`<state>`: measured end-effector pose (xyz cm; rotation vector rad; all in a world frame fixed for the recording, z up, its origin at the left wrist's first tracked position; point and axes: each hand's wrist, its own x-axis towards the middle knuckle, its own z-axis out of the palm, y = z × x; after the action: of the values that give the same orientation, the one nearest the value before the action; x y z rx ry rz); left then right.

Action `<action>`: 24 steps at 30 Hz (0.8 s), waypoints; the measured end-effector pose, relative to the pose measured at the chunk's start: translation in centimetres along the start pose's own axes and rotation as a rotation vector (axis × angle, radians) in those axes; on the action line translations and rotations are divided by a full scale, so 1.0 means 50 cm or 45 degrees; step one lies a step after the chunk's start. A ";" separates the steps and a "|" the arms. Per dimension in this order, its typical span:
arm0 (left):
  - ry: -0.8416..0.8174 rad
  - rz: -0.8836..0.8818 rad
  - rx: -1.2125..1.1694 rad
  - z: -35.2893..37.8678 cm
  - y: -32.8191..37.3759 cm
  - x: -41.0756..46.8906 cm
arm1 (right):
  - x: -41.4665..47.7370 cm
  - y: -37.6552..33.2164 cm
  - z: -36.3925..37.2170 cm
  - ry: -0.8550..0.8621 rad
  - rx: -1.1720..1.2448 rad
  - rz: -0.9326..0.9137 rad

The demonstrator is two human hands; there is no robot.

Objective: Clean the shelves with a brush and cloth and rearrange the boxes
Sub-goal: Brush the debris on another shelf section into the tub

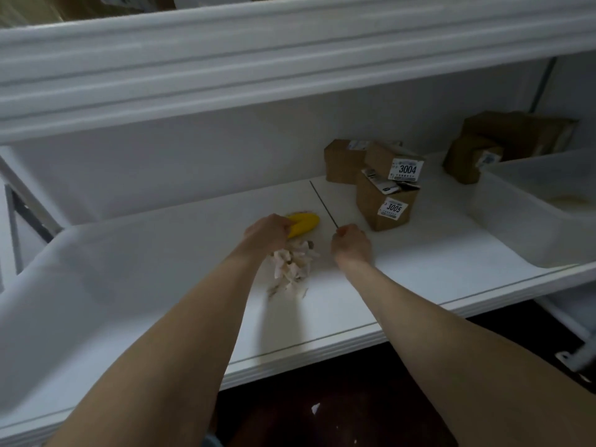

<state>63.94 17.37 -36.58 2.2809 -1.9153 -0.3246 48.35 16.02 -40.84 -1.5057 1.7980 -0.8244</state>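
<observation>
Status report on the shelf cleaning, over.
Left hand gripping yellow-handled brush on shelf. Right hand curled, contents unclear. Box 3005 close beside it.

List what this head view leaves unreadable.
Head view:
- Yellow object: mostly covered by the left hand, so brush or not is unclear.
- Thin dark line ending at the right hand: held rod or shelf seam, unclear.
- Print under 3004 on the label: too small.
- White bin: cut by the right edge.
</observation>
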 end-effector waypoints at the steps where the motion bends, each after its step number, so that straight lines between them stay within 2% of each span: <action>1: -0.047 0.039 -0.087 -0.002 -0.009 -0.002 | 0.001 -0.001 0.003 0.003 -0.007 0.006; 4: -0.238 0.121 -0.316 -0.018 -0.031 -0.028 | -0.001 -0.011 0.008 0.018 -0.004 0.027; 8: -0.371 0.165 -0.339 -0.048 -0.054 -0.064 | -0.013 -0.020 0.012 0.035 0.067 -0.006; 10: -0.247 0.159 -0.429 -0.055 -0.070 -0.066 | -0.023 -0.019 0.012 0.062 0.104 -0.059; 13: 0.159 0.003 -0.728 -0.043 -0.096 -0.066 | -0.038 -0.011 0.007 0.057 0.093 -0.091; 15: 0.359 -0.134 -0.600 -0.035 -0.121 -0.063 | -0.044 -0.007 0.002 0.028 0.086 -0.075; 16: 0.363 -0.195 -0.481 -0.032 -0.133 -0.065 | -0.045 -0.006 0.000 0.014 0.085 -0.063; 19: 0.224 -0.305 -0.289 -0.021 -0.133 -0.078 | -0.046 -0.008 -0.006 -0.011 0.090 -0.038; 21: 0.109 -0.210 -0.210 -0.007 -0.111 -0.081 | -0.046 -0.012 -0.005 -0.034 0.091 -0.042; 24: -0.105 -0.040 -0.422 -0.020 -0.080 -0.084 | -0.048 -0.022 0.003 -0.066 0.093 -0.078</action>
<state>67.30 22.17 -36.32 2.1083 -1.7100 -0.6937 49.45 18.20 -39.86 -1.5279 1.6737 -0.8635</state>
